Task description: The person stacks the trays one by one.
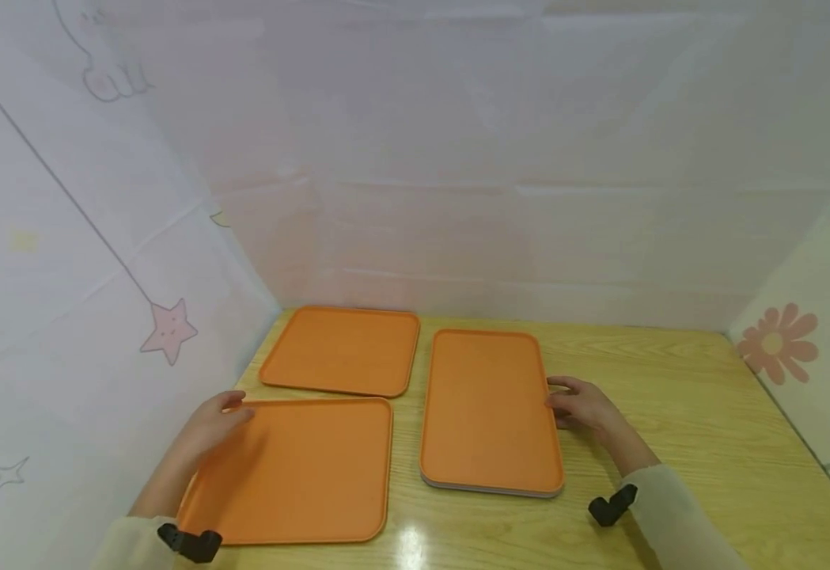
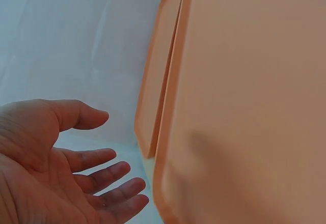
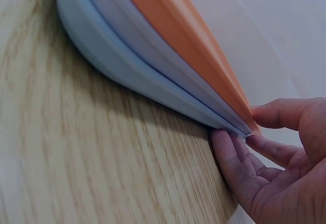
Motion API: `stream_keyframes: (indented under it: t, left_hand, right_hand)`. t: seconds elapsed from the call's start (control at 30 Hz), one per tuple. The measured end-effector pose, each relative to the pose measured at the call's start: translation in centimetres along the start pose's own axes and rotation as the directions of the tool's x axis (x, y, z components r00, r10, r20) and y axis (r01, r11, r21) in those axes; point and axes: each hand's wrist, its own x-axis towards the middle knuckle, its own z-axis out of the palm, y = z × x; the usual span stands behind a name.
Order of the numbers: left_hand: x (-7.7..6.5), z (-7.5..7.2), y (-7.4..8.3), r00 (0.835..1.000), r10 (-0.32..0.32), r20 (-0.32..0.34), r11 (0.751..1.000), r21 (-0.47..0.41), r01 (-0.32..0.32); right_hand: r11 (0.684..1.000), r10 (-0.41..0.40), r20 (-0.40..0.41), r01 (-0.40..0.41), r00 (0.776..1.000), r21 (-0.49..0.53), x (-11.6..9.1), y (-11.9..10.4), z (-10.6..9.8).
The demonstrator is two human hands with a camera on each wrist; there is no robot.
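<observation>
On the right is a stack of trays, an orange tray (image 1: 491, 412) on top with a lavender-grey tray (image 3: 122, 18) and a pale blue-grey tray (image 3: 102, 56) beneath. My right hand (image 1: 585, 408) pinches the orange tray's right edge, thumb on its rim and index fingertip just below; the other fingers are at the lower trays' edges. My left hand (image 1: 214, 427) is spread, holding nothing, beside the far left corner of the near left orange tray (image 1: 308, 475). Its shadow falls on that tray. Behind lies another orange tray (image 1: 346, 348).
The trays lie on a light wood table (image 1: 671, 443). White printed sheeting (image 1: 500, 182) stands along the back and both sides, close to the far left tray. A strip of table (image 1: 409, 443) separates the left trays from the stack.
</observation>
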Motion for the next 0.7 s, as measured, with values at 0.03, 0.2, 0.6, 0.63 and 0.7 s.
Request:
stream_keyframes:
  t: [0.03,0.2,0.6,0.63,0.7]
  left_hand:
    - [-0.1,-0.1,-0.3,1.0,-0.018,0.004,1.0,-0.003,0.018]
    - [0.0,-0.2,-2.1,0.996,-0.083,0.018,0.996,-0.013,0.084]
    - [0.4,-0.1,-5.0,0.987,-0.157,0.027,0.987,-0.025,0.158]
    - [0.5,-0.1,-5.1,0.986,-0.167,0.023,0.986,-0.025,0.168]
    - [0.4,0.0,-5.4,0.984,-0.179,0.026,0.983,-0.024,0.179]
  right_hand:
    - [1.0,0.001,0.001,-0.001,1.0,-0.002,0.0,0.0,0.0]
    - [1.0,0.001,-0.001,-0.001,1.0,-0.014,-0.2,-0.1,-0.1]
    - [1.0,-0.02,0.027,0.02,0.999,0.018,-0.4,-0.3,-0.1]
    - [1.0,-0.02,0.025,0.019,0.999,0.019,-0.4,-0.2,-0.1]
    - [1.0,-0.015,0.02,0.015,1.0,0.021,-0.3,-0.2,-0.1]
